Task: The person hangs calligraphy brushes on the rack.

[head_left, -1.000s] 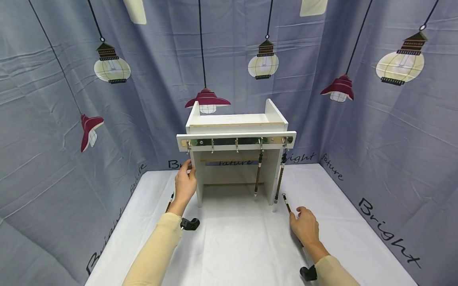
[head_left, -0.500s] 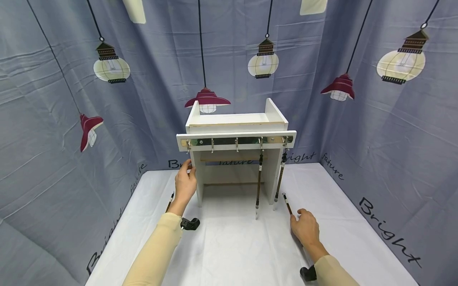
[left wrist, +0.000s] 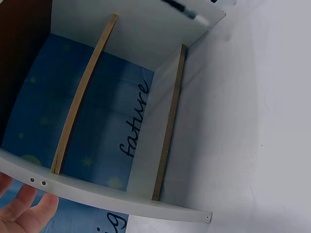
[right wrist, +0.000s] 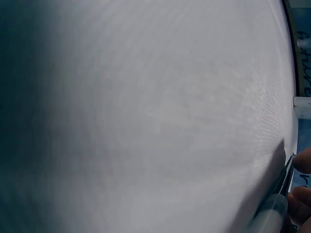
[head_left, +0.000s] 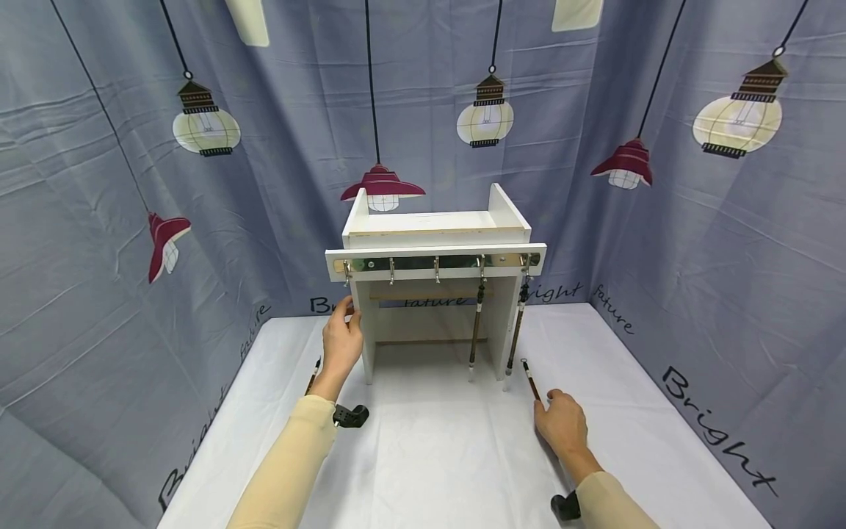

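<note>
A white wooden rack (head_left: 436, 220) with a metal hook rail (head_left: 436, 261) stands at the back of the table. Two brushes (head_left: 476, 327) hang from its right-hand hooks. My left hand (head_left: 346, 319) grips the rack's left leg, thumb in front; in the left wrist view its fingertips (left wrist: 24, 213) lie against the rack's edge (left wrist: 121, 199). My right hand (head_left: 551, 408) rests on the table in front of the rack's right leg. Its fingers are curled round a brush (head_left: 530, 378) that lies flat on the cloth. In the right wrist view the brush (right wrist: 279, 201) sits between the fingertips (right wrist: 303, 160).
Another brush (head_left: 312, 376) lies on the white cloth (head_left: 436, 455) just left of my left wrist. Grey curtains printed with lamps close in the table at the back and on both sides. Black camera mounts (head_left: 350, 416) sit at both wrists.
The inner hanging brush swung forward half a second ago and has swung back under the rail. My right hand has shifted slightly on the lying brush. The left hand has not moved.
</note>
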Available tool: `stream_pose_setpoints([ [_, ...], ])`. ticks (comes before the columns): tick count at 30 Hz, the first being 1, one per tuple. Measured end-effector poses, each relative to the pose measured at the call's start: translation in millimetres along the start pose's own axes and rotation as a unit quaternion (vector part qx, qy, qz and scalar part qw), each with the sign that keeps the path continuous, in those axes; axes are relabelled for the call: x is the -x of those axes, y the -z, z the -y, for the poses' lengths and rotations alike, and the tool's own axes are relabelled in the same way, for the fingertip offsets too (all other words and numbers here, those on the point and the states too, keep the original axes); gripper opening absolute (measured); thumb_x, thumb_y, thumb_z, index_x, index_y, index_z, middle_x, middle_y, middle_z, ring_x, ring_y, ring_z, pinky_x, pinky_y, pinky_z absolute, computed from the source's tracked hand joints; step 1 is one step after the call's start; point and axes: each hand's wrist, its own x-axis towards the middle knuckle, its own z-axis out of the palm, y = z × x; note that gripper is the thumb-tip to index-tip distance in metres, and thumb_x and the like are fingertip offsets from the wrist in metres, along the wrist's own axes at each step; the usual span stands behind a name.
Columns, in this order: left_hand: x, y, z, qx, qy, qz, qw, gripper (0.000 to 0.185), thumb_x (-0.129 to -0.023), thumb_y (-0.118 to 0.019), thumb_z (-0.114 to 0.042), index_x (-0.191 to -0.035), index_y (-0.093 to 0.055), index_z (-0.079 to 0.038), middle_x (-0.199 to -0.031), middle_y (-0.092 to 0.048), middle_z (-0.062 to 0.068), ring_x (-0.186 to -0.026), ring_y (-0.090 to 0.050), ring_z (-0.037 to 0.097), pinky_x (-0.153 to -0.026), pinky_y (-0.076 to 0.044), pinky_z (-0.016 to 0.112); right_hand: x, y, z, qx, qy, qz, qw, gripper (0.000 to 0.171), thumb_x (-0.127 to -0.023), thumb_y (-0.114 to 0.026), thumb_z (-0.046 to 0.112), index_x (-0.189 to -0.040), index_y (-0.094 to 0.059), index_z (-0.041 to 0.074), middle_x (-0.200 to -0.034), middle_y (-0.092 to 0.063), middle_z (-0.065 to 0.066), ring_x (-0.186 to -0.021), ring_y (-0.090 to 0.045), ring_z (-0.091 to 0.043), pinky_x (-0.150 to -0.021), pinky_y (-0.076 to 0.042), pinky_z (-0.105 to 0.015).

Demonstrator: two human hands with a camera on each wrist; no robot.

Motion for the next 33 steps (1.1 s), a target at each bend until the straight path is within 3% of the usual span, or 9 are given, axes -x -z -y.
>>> stream_pose_setpoints([
  [16,0.4,0.2,1.1,-0.002,0.002,0.003,1.0000,0.042,-0.110,-0.049,-0.019,-0.150,-0.049,-0.006,-0.133,-0.063,0.021,-0.112,-0.067,0.040,-0.088,-0.056,0.053,-3.8,-3.7,-1.6,0.005,-0.003,-0.003,1.000,0.039,-0.093,-0.067,0.022,-0.111,-0.067,-0.012,-0.098,-0.068,-0.031,-0.089,-0.068,-0.050,-0.074,-0.056,-0.057],
  [33,1.4,-0.5,1.1,-0.003,-0.006,-0.001,1.0000,0.042,-0.110,-0.049,-0.017,-0.151,-0.048,-0.005,-0.134,-0.063,0.022,-0.111,-0.067,0.040,-0.088,-0.055,0.054,-3.1,-5.7,-2.8,0.010,-0.009,0.011,1.000,0.031,-0.092,-0.066,0.020,-0.097,-0.069,-0.010,-0.086,-0.065,-0.024,-0.082,-0.066,-0.043,-0.067,-0.055,-0.055],
])
